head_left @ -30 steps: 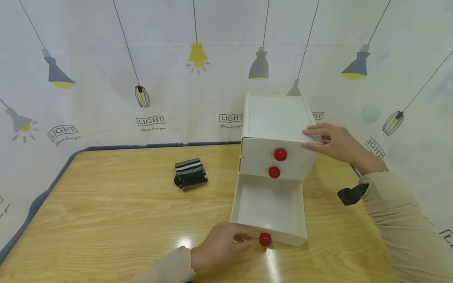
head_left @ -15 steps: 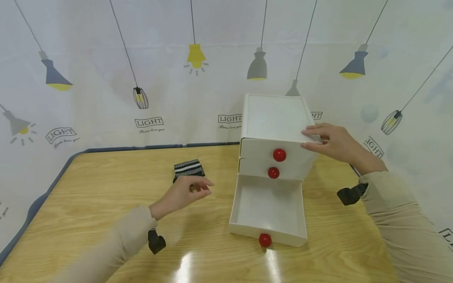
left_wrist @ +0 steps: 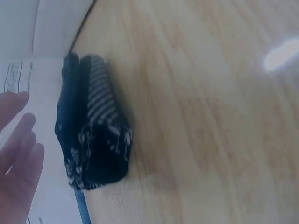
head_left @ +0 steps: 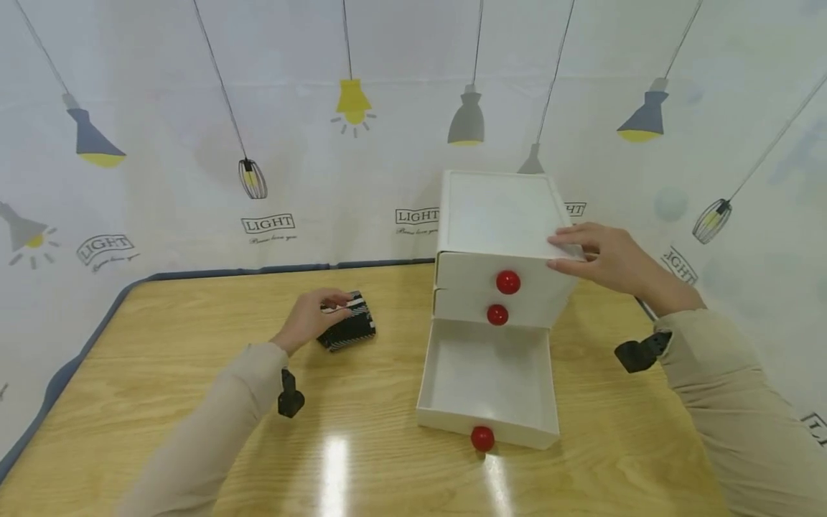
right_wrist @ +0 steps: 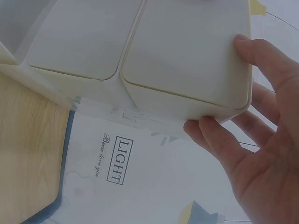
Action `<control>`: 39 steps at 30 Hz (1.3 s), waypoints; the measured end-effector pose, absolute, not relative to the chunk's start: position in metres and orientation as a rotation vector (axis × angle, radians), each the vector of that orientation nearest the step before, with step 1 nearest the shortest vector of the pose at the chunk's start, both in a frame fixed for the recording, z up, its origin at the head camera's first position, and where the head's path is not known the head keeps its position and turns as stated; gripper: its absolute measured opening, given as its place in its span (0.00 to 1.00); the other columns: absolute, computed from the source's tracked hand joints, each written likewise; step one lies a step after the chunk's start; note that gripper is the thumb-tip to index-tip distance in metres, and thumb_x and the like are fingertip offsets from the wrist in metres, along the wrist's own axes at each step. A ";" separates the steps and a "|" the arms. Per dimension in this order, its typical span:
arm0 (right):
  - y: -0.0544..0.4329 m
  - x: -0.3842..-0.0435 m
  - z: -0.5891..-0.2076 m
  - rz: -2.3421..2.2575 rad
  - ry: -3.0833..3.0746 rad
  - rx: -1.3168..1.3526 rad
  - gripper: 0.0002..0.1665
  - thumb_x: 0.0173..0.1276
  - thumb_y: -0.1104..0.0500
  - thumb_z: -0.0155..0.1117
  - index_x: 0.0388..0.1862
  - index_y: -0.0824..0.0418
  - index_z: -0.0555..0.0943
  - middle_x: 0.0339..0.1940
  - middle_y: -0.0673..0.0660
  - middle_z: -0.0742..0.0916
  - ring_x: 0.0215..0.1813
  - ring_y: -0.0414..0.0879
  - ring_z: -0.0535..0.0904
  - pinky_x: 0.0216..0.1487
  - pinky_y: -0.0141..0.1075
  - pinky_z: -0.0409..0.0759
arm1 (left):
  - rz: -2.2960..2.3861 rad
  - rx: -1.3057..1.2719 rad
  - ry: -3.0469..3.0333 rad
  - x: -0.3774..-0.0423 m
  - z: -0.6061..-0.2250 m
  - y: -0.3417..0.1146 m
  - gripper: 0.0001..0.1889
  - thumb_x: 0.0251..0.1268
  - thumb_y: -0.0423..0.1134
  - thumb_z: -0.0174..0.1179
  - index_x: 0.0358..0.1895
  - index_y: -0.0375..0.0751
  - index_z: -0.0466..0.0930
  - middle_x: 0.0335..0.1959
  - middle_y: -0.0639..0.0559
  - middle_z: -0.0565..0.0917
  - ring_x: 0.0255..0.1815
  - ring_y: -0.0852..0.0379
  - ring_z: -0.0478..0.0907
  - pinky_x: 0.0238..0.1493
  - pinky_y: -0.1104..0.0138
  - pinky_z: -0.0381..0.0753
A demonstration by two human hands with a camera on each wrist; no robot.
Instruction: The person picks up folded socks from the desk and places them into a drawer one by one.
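A folded pair of black socks (head_left: 354, 332) with white and grey stripes lies on the table left of a white drawer cabinet (head_left: 504, 212). My left hand (head_left: 309, 317) hovers over the socks' left side in the head view, partly hiding them. In the left wrist view its loosely bent fingers (left_wrist: 30, 161) stand apart from the socks (left_wrist: 96, 121). My right hand (head_left: 610, 260) holds the cabinet's upper right front corner. The right wrist view has the thumb (right_wrist: 257, 50) on the front face and other fingers against the side.
The cabinet's bottom drawer (head_left: 487, 370) is pulled out, with bare floor inside and a red knob (head_left: 482, 439) in front. Two upper drawers with red knobs are closed. A wooden table (head_left: 362, 445) meets a lamp-printed cloth (head_left: 291, 108) behind.
My left hand has left the bottom drawer's front by the knob and moved up and left to the socks. The right hand has stayed on the cabinet.
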State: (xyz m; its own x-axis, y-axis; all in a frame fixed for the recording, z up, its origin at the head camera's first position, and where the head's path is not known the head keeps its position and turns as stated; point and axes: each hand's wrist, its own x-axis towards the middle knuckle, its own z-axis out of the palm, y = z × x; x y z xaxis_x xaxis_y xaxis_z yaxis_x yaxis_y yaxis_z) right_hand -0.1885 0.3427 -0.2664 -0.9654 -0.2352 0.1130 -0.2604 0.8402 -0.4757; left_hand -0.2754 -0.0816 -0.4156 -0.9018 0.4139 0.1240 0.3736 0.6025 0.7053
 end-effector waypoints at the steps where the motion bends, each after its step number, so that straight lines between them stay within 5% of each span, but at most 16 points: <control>1: 0.343 -0.188 -0.266 0.779 -2.967 0.394 0.30 0.58 0.54 0.63 0.56 0.69 0.71 0.59 0.67 0.70 0.55 0.64 0.67 0.49 0.53 0.71 | 1.204 0.655 2.774 -0.278 -0.416 -0.083 0.16 0.58 0.37 0.58 0.50 0.37 0.76 0.44 0.42 0.79 0.44 0.47 0.73 0.44 0.55 0.73; 14: 0.342 -0.190 -0.267 0.809 -2.964 0.376 0.29 0.58 0.54 0.63 0.55 0.67 0.72 0.59 0.65 0.70 0.56 0.61 0.68 0.49 0.51 0.71 | 1.206 0.534 2.792 -0.296 -0.438 -0.098 0.19 0.53 0.37 0.63 0.50 0.34 0.75 0.51 0.39 0.74 0.55 0.41 0.66 0.56 0.51 0.63; 27: 0.341 -0.188 -0.266 0.766 -2.977 0.374 0.30 0.58 0.53 0.63 0.56 0.67 0.72 0.59 0.65 0.70 0.53 0.61 0.70 0.48 0.52 0.72 | 1.119 0.362 2.729 -0.302 -0.454 -0.105 0.34 0.53 0.47 0.62 0.60 0.33 0.63 0.56 0.36 0.68 0.49 0.43 0.66 0.50 0.52 0.67; 33: 0.342 -0.187 -0.266 0.757 -2.991 0.374 0.31 0.58 0.51 0.62 0.57 0.67 0.71 0.60 0.66 0.69 0.54 0.63 0.69 0.48 0.53 0.72 | 1.119 0.318 2.705 -0.304 -0.453 -0.105 0.36 0.52 0.49 0.63 0.61 0.34 0.62 0.61 0.36 0.63 0.60 0.41 0.59 0.59 0.51 0.59; 39: 0.342 -0.188 -0.265 0.743 -2.994 0.383 0.32 0.59 0.51 0.62 0.57 0.67 0.70 0.60 0.67 0.69 0.53 0.62 0.70 0.47 0.52 0.72 | 1.148 0.288 2.699 -0.305 -0.455 -0.102 0.36 0.52 0.49 0.63 0.61 0.33 0.61 0.61 0.35 0.63 0.61 0.39 0.58 0.60 0.50 0.56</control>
State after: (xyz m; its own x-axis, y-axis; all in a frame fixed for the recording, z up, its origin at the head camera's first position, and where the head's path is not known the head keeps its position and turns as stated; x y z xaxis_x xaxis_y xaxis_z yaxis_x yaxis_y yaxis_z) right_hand -0.1876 0.3416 -0.2648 -0.9690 -0.2296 0.0912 -0.2456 0.8554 -0.4560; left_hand -0.3049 -0.1023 -0.4554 -0.9623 0.2522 -0.1014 0.1019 0.6806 0.7255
